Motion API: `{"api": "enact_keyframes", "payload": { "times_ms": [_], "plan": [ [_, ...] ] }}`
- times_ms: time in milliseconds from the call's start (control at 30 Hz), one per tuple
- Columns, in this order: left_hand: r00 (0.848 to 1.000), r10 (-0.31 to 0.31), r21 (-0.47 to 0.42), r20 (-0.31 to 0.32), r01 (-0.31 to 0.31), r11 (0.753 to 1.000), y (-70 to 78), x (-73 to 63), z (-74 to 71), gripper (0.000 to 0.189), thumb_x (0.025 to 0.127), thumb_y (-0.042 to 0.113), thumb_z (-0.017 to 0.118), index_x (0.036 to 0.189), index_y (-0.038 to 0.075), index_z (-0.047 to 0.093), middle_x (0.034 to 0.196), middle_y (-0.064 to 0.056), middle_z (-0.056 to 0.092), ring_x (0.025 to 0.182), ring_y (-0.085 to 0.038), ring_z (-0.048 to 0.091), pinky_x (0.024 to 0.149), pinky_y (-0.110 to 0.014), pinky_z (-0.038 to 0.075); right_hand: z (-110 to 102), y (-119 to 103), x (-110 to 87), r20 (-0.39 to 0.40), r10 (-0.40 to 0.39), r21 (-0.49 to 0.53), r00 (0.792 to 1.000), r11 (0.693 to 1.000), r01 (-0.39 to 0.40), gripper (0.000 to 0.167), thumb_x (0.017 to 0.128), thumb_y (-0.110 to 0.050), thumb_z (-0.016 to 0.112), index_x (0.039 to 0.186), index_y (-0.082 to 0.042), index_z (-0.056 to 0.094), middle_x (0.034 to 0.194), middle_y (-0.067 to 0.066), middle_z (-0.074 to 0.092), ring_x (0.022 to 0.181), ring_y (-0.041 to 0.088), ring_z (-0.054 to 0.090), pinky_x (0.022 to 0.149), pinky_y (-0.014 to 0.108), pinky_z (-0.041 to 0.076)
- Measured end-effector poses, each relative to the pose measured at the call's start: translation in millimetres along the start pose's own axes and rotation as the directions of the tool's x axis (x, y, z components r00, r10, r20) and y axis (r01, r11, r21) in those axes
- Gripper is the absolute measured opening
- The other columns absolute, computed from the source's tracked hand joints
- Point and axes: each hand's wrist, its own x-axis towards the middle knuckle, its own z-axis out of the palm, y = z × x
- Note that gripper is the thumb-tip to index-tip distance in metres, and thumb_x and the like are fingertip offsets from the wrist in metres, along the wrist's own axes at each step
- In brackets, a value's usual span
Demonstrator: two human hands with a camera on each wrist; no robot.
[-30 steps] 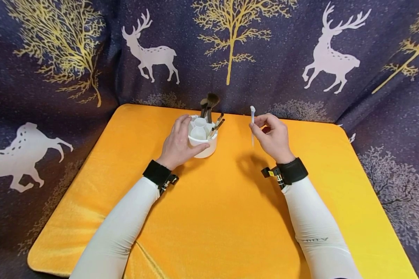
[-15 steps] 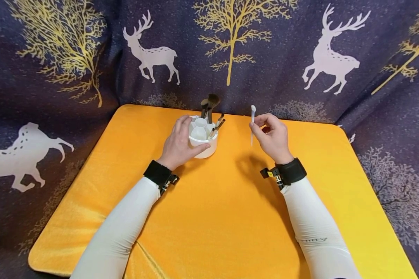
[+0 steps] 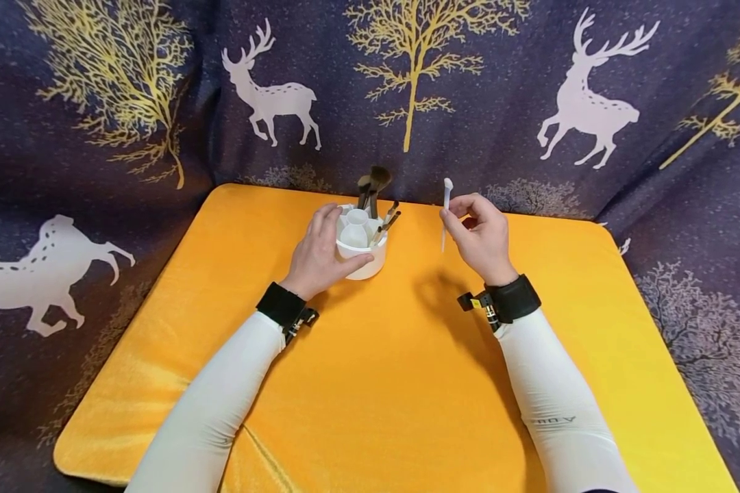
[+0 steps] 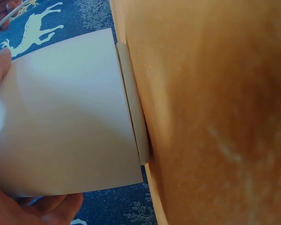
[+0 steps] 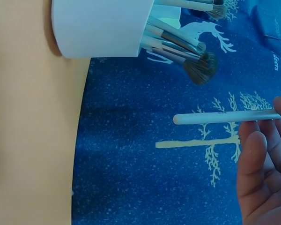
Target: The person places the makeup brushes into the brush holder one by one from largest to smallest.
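Note:
A white round brush holder [image 3: 367, 272], divided into compartments on top, stands on the yellow cloth in the head view. My left hand [image 3: 318, 252] grips its left side, with the thumb across the front wall. Dark-bristled makeup brushes [image 3: 380, 179] stick up from the back of the holder, and several thinner ones [image 3: 391, 220] lean out at its right. To the right, my right hand [image 3: 484, 238] pinches a slim white makeup brush [image 3: 447, 194] between thumb and fingers, above the table and apart from the holder. Its pale head points up; the rounded handle end shows in the right wrist view.
Yellow velvety cloth [image 3: 370, 383] covers the table. Right behind the table's far edge hangs a dark blue curtain [image 3: 345, 68] printed with deer and trees. Black wrist straps [image 3: 513, 298] with small cameras sit on both arms.
The white brush has risen slightly and tilts a little more in my right hand. My left hand keeps its grip on the holder, and the head view has shifted very slightly.

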Motion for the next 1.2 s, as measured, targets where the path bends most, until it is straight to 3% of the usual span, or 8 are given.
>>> {"api": "enact_keyframes", "payload": {
  "times_ms": [333,600,1000,1200],
  "plan": [
    [1.000,-0.004,-0.002,0.004,0.004,1.000,1.5,0.4,-1.5,0.113,0.087,0.066,0.089,0.167,0.004,0.038,0.170,-0.022,0.035,0.143,-0.040,0.050,0.093,-0.056,0.062,7.2,-4.6,9.6,0.004,-0.021,0.036,1.000,0.999,0.021,0.010,0.103,-0.004,0.080,0.110,0.002,0.077,0.095,0.013,0.074,0.082,0.007,0.066,0.070,0.024,0.045],
    [1.000,-0.013,0.003,0.003,0.013,1.000,1.7,0.8,-1.0,0.113,0.087,0.066,0.089,0.167,0.005,0.038,0.170,-0.021,0.035,0.144,-0.040,0.050,0.087,-0.055,0.064,12.7,-5.7,13.6,0.002,-0.025,0.054,1.000,0.998,0.025,0.009,0.103,-0.003,0.080,0.110,0.002,0.078,0.094,0.012,0.074,0.084,0.008,0.067,0.069,0.025,0.045],
    [1.000,-0.017,0.003,0.007,0.017,1.000,2.0,1.0,-1.7,0.113,0.087,0.066,0.089,0.167,0.005,0.038,0.170,-0.021,0.035,0.146,-0.039,0.049,0.098,-0.057,0.061,21.7,-9.7,19.1,0.018,-0.050,0.070,0.999,0.996,0.048,0.011,0.102,-0.002,0.081,0.111,0.003,0.077,0.096,0.013,0.076,0.083,0.009,0.067,0.069,0.025,0.044],
    [1.000,-0.018,0.003,0.007,0.018,1.000,2.0,0.3,-1.5,0.113,0.087,0.065,0.089,0.167,0.005,0.038,0.170,-0.021,0.035,0.144,-0.039,0.051,0.093,-0.056,0.063,27.1,-9.7,22.1,0.019,-0.056,0.077,0.998,0.996,0.054,0.011,0.102,-0.003,0.081,0.111,0.003,0.077,0.096,0.013,0.076,0.082,0.011,0.067,0.069,0.024,0.046]
  ]
}}
